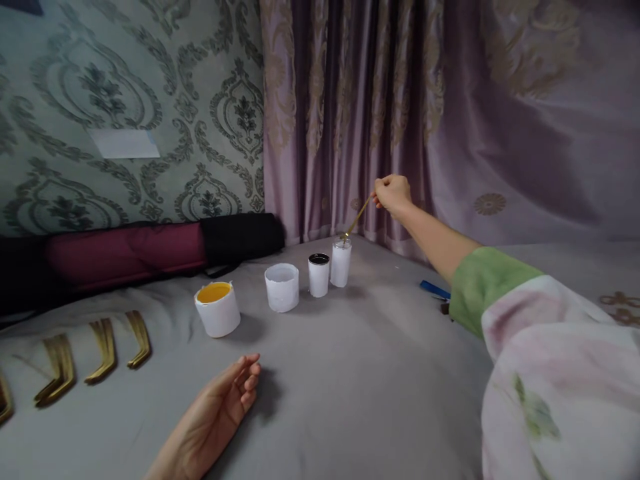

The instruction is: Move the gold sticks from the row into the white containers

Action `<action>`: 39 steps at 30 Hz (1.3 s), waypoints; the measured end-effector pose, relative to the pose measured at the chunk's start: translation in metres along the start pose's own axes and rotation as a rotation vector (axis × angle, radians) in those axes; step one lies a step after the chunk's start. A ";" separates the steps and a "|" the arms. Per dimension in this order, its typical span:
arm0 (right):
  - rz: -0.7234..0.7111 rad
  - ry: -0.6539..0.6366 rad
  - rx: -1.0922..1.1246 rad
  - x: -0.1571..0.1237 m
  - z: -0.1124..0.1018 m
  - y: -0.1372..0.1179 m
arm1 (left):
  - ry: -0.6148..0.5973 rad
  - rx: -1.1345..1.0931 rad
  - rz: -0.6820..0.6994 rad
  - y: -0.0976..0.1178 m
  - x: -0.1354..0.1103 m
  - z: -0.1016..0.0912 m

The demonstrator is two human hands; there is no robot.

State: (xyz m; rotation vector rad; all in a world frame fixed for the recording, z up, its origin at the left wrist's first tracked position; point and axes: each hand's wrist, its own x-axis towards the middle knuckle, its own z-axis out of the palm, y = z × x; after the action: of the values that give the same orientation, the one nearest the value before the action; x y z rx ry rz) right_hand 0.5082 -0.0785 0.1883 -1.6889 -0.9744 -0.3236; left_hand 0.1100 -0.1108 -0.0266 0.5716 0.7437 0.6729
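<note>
My right hand (393, 195) is raised near the curtain, its fingers pinched on the upper end of a thin gold-coloured stick (360, 217). The stick slants down to the left, its lower end at the mouth of a tall white-wrapped glass jar (341, 265). Whether the tip is inside or on the rim, I cannot tell. Palm partly up, my left hand (225, 407) rests low over the grey cloth with loosely curled fingers and nothing in it. Left of the jar stand a white-wrapped can with a dark rim (319, 279), a wide white container (282, 291) and a white tub with a yellow inside (220, 315).
Several bundles of gold-coloured bent sticks (103, 353) lie at the left on the grey cloth (350, 380). A long black and maroon bag (130, 253) lies along the patterned wall. A blue-handled object (435, 289) sits beside my right sleeve. Purple curtains (340, 120) hang behind.
</note>
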 end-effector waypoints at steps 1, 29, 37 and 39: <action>-0.014 -0.012 -0.012 -0.002 0.002 0.000 | 0.001 -0.002 -0.001 0.000 0.000 0.000; 0.007 -0.334 -0.195 -0.043 0.039 0.024 | -0.008 -0.025 -0.005 -0.002 -0.007 0.006; 0.073 -0.359 -0.193 -0.050 0.047 0.034 | -0.003 -0.020 -0.004 -0.002 -0.007 0.009; 0.078 -0.359 -0.201 -0.051 0.048 0.036 | -0.010 -0.020 -0.003 -0.003 -0.007 0.009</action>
State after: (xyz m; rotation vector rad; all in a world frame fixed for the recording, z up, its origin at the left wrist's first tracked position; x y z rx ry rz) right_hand 0.4905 -0.0600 0.1137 -2.0073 -1.1634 -0.0666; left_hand 0.1138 -0.1196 -0.0206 0.5549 0.7278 0.6736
